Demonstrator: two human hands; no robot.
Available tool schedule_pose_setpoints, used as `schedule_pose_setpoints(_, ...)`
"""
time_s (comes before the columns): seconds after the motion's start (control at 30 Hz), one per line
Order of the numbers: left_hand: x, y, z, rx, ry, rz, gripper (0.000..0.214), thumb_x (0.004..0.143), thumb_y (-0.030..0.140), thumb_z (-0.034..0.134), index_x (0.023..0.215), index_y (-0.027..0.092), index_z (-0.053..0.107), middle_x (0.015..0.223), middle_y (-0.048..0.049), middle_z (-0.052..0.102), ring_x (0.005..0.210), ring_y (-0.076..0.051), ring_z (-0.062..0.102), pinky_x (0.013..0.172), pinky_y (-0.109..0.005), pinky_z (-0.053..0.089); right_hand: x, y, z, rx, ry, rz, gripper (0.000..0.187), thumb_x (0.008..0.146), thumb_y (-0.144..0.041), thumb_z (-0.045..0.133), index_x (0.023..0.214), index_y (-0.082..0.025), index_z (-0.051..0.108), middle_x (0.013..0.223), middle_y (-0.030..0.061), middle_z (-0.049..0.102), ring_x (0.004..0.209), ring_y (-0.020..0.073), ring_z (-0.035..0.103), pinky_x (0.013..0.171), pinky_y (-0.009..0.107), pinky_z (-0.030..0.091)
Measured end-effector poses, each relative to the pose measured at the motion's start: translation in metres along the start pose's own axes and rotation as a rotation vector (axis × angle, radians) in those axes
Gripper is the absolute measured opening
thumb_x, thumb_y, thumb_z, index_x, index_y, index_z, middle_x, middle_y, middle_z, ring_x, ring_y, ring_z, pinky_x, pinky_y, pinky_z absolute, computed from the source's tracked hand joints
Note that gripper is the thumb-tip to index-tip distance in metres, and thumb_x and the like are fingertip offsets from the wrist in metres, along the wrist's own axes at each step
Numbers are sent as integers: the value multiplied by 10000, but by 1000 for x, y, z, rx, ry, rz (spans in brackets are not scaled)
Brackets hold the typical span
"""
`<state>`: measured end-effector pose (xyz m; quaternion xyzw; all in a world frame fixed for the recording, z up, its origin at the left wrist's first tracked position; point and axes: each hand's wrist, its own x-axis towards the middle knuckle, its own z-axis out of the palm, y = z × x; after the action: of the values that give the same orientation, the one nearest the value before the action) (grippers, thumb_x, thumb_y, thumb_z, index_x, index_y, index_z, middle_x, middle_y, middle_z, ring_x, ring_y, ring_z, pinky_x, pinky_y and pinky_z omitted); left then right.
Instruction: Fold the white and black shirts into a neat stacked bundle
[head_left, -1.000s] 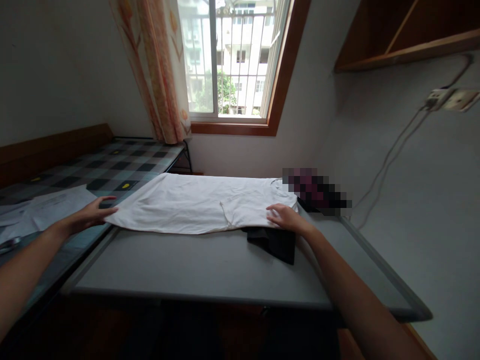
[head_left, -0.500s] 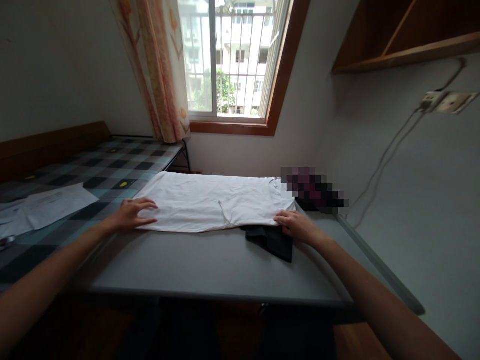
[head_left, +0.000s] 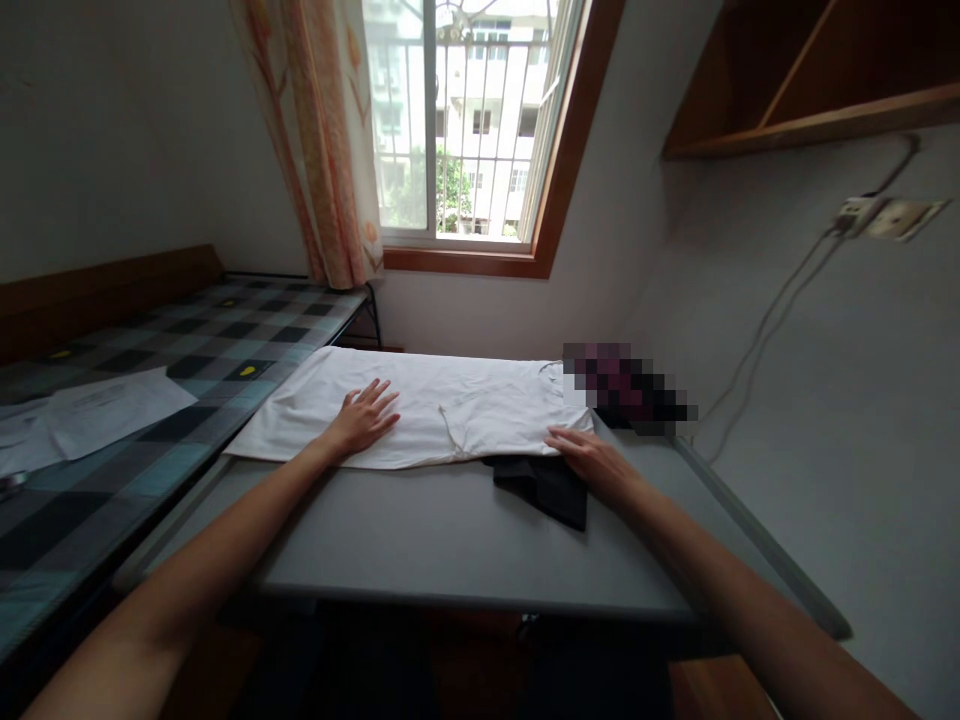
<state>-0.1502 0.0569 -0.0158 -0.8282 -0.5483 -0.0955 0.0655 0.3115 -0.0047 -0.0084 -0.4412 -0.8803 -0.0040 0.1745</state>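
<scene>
A white garment (head_left: 450, 400) lies spread flat along the far half of a grey table (head_left: 420, 540). My left hand (head_left: 361, 418) rests on it near its middle, fingers spread and flat. At the garment's right near corner my right hand (head_left: 592, 455) lies flat, fingers stretched out, partly on a black cloth (head_left: 547, 485) that pokes out from under the white one.
A bed with a checked cover (head_left: 150, 360) stands to the left, with white papers (head_left: 90, 405) on it. Behind the table are a window (head_left: 457, 120) and a curtain (head_left: 322, 140). A wooden shelf (head_left: 810, 80) and a power strip (head_left: 885, 212) hang on the right wall.
My left hand slid to the right from the garment's left end to its middle. My right hand stayed near the right corner, shifting slightly toward me.
</scene>
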Motion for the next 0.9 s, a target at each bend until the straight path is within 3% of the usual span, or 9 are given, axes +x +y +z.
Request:
schedule_pose_setpoints(0.23, 0, 0, 8, -19, -152, -21, 644, 944, 585, 239, 1489, 252, 318, 1558, -73, 284, 1434, -248, 247, 1127, -479, 180, -9, 6, 12, 89, 44, 11, 382, 904, -143, 429, 1204, -200, 660, 1304, 97, 609, 1247, 231, 536, 1051, 437, 444)
schedule_pose_setpoints(0.9, -31, 16, 0, -14, -141, -13, 636, 936, 593, 275, 1482, 272, 338, 1557, -70, 289, 1430, -250, 257, 1129, -465, 176, -34, -11, -2, 173, 32, 55, 377, 928, -187, 418, 1213, -233, 660, 1286, 66, 622, 1234, 216, 547, 1058, 410, 442)
